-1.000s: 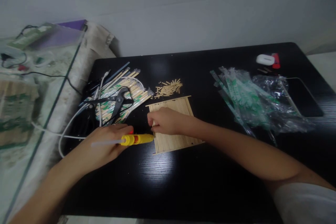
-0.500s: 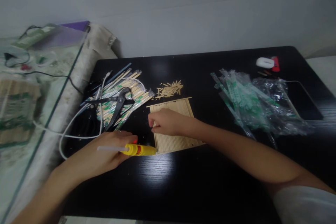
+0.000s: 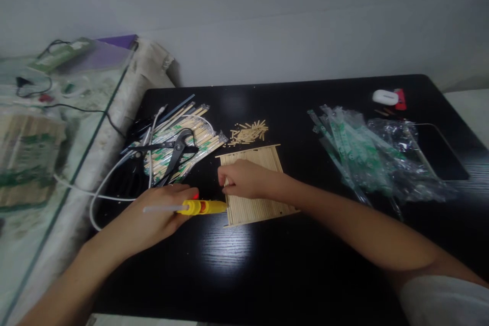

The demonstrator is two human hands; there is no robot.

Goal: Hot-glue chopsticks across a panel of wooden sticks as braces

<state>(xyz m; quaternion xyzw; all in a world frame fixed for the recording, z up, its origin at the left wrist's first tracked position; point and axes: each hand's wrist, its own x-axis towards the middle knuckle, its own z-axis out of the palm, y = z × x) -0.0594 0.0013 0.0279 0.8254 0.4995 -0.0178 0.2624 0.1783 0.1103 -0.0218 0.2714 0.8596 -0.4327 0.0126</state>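
Observation:
My left hand [image 3: 162,214] is wrapped round a yellow hot glue gun [image 3: 202,207] with a pale glue stick jutting from its rear. The gun's nozzle is at the left edge of a flat panel of wooden sticks [image 3: 260,204] lying on the black table. Over the panel's left part rests my right hand [image 3: 242,178], its fingers pinched. Pale stick ends seem to show at the fingertips, but I cannot make out whether they are held or belong to the panel. Just behind the panel lies a pile of short cut stick pieces [image 3: 250,132].
Black pliers [image 3: 178,150] lie on plastic-wrapped chopsticks [image 3: 206,132] at the left, beside a white cable [image 3: 95,196]. To the right are crumpled plastic wrappers [image 3: 359,142], a dark phone [image 3: 439,150] and a white case [image 3: 385,97]. A glass-topped surface [image 3: 72,163] adjoins at left.
The glue gun's nozzle has moved up along the panel's left edge, away from the near corner. My right hand stays in nearly the same place on the panel. The view has shifted slightly.

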